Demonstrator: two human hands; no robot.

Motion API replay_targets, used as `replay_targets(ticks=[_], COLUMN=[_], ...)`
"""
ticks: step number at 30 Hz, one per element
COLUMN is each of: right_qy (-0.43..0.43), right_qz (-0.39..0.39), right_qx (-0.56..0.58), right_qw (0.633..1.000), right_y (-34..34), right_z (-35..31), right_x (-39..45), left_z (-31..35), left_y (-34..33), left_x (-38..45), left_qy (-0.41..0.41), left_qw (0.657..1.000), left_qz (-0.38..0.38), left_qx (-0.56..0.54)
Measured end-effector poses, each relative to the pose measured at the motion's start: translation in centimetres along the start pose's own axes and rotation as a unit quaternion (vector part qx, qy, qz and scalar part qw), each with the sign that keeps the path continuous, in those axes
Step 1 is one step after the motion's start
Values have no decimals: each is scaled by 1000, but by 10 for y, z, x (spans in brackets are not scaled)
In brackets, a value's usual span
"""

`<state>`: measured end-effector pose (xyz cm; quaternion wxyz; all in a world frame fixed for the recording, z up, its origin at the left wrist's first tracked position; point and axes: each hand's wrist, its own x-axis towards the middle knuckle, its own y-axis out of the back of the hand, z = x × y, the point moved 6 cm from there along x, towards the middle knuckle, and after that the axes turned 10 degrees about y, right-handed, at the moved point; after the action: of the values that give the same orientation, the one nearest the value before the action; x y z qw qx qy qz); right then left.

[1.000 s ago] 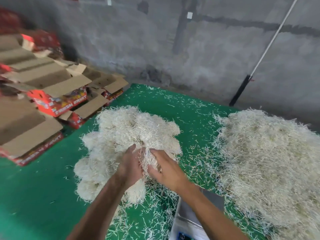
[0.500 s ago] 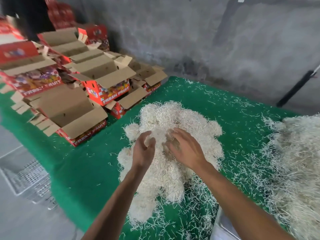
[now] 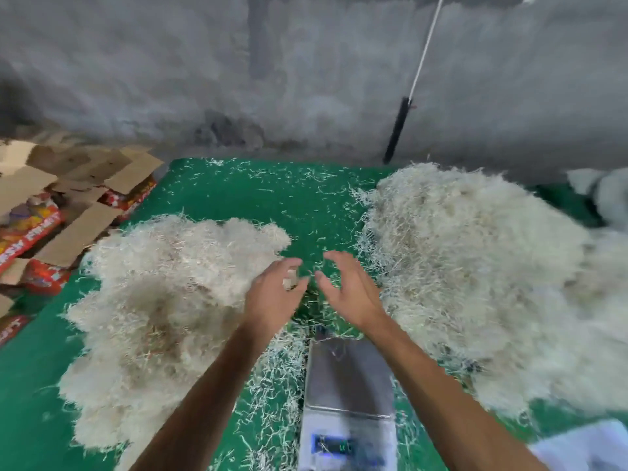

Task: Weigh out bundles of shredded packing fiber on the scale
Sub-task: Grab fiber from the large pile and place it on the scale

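The scale sits on the green table at the near edge, its steel plate bare apart from a few stray shreds and its blue display toward the person. To the left of the scale lies a low heap of pale shredded fiber; to the right of the scale rises a larger, taller heap. Loose strands are scattered over the cloth all around the scale. Both hands hover just beyond the scale's far end, between the two heaps. The left hand has its fingers loosely curled, and a small pale bit shows at its fingertips, though blur makes it unclear whether it is pinched there. The right hand is spread wide, fingers bent like a claw, holding nothing. Far left of the scale, open red fruit cartons with brown flaps are stacked. Behind the table stands a grey wall with a white pole leaning on it.
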<state>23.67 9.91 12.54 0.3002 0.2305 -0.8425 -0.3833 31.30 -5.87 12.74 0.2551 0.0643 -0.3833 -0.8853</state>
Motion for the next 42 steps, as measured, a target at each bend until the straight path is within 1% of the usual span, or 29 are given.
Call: replay_targets(ticks=[2, 5, 8, 11, 14, 17, 19, 20, 22, 23, 25, 26, 27, 28, 29, 30, 31, 33, 34, 35, 38, 39, 40, 41, 42], right_qy=[-52, -114, -156, -175, -161, -122, -123, -130, -131, -131, -139, -144, -146, -146, -147, -145, -140, -129, -124, -119, -122, -133, -149, -166, -185], right_qz=[9, -1, -18, -59, -109, -169, -200, -210, -202, -171, -70, -26, 2, 16, 21, 18, 5, -50, -75, -82, -36, -21, -9, -4, -9], right_qx=[-9, -36, -42, -60, -67, -117, -136, -149, -163, -143, -43, 10, 53, 84, 107, 109, 89, 9, -23, -46, -54, -38, -21, -11, -11], right_qw=[999, 993, 987, 981, 979, 971, 962, 957, 957, 966, 987, 989, 988, 986, 983, 983, 986, 990, 989, 989, 990, 990, 989, 986, 983], right_y=[29, 58, 67, 60, 46, 19, 3, -4, -10, -8, 0, 4, 8, 13, 17, 23, 28, 34, 36, 37, 45, 48, 50, 52, 53], right_z=[44, 105, 156, 202, 237, 266, 280, 286, 293, 294, 293, 289, 283, 277, 270, 264, 260, 256, 254, 251, 247, 247, 248, 250, 252], right_x=[-26, -59, -85, -97, -96, -99, -104, -107, -109, -108, -104, -101, -98, -94, -91, -87, -85, -81, -81, -80, -76, -74, -74, -77, -81], left_z=[29, 64, 89, 99, 95, 80, 76, 73, 70, 67, 66, 70, 73, 77, 80, 84, 88, 103, 115, 123, 147, 151, 154, 157, 160], left_y=[-39, -94, -148, -204, -258, -305, -326, -334, -341, -343, -342, -339, -334, -328, -319, -306, -290, -254, -236, -217, -174, -163, -152, -144, -133], left_x=[5, 5, 6, 11, 19, 21, 23, 25, 26, 25, 20, 17, 15, 17, 25, 33, 44, 67, 76, 83, 93, 94, 96, 97, 96], left_qy=[-6, -28, -50, -49, 11, 94, 147, 181, 243, 271, 289, 278, 258, 240, 238, 254, 282, 316, 326, 328, 312, 296, 271, 252, 252], left_qw=[999, 995, 987, 977, 958, 912, 893, 889, 883, 877, 862, 854, 850, 856, 862, 866, 869, 868, 864, 860, 841, 845, 858, 871, 880], left_qz=[-42, -92, -143, -192, -265, -364, -404, -410, -400, -397, -413, -434, -450, -443, -421, -390, -350, -275, -248, -232, -237, -244, -248, -251, -248], left_qx=[17, 28, 46, 76, 114, 166, 132, 98, 39, 8, -46, -67, -90, -115, -150, -182, -209, -267, -293, -315, -372, -373, -358, -339, -317])
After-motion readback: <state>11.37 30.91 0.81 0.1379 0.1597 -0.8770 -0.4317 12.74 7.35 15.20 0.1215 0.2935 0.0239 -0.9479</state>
